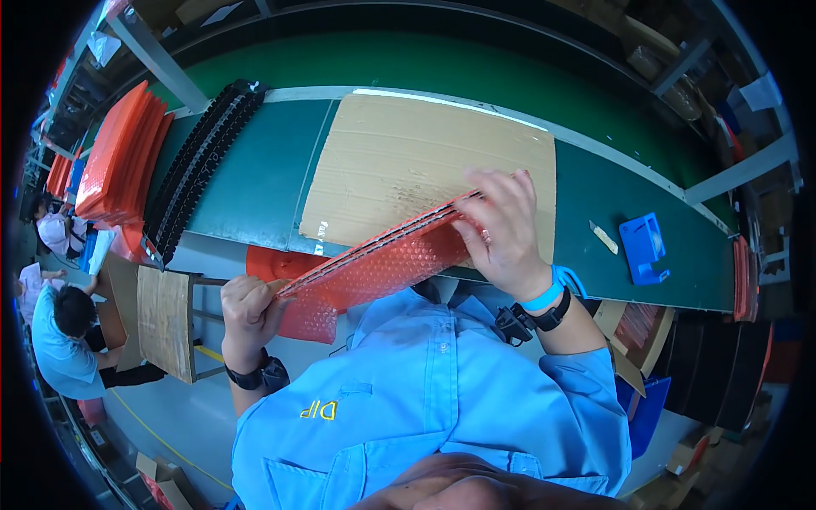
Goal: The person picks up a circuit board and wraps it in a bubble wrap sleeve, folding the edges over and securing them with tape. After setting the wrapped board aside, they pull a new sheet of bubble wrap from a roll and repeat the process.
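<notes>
A red bubble-wrap bag (382,276) is held slanting in front of my chest, its right end higher than its left. Dark layered edges show along its upper side; what they belong to I cannot make out. My left hand (248,308) is closed round the bag's left end in a fist-like grip. At the other end, my right hand (506,229) has its thumb on the near face and its slightly blurred fingers over the top edge. Beneath and beyond the bag, a brown cardboard sheet (433,140) lies flat on the green worktable (246,183).
Red bubble-wrap bags (119,161) are stacked at the far left beside a black slotted rack (204,161). To the right lie a cutter knife (604,237) and a blue holder (643,248). A co-worker (68,340) sits at left, near a wooden board (166,323).
</notes>
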Tool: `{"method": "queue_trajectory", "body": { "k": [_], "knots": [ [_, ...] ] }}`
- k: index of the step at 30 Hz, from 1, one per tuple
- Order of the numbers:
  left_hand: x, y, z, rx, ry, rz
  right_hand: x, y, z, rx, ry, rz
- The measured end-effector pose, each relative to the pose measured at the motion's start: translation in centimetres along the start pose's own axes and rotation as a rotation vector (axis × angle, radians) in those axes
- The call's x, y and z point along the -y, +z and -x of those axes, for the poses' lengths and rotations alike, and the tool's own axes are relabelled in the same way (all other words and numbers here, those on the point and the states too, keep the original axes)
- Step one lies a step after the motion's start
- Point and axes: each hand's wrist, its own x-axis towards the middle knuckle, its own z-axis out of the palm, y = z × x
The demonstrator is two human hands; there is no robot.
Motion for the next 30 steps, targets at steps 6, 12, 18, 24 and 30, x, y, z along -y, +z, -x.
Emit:
{"method": "queue_trajectory", "body": {
  "k": [6,12,18,24,30],
  "knots": [
    [0.2,0.4,0.2,-0.012,-0.085,0.074,-1.5,1.4,-0.2,-0.241,0.536,-0.11],
    [0.7,3.2,-1.9,0.103,-0.414,0.324,-10.6,1.6,0.3,0.184,0.723,-0.762],
    [-1.4,12.2,-8.0,0.117,-0.382,0.101,-18.0,1.4,-3.2,0.252,0.812,-0.062],
    [-3.5,15.6,-11.1,0.237,-0.452,-0.07,-15.1,3.5,-1.7,0.433,0.438,0.099],
    [-4.2,15.6,-10.8,0.277,-0.471,-0.094,-1.8,4.8,-0.1,0.687,0.22,-0.005]
  ]
}}
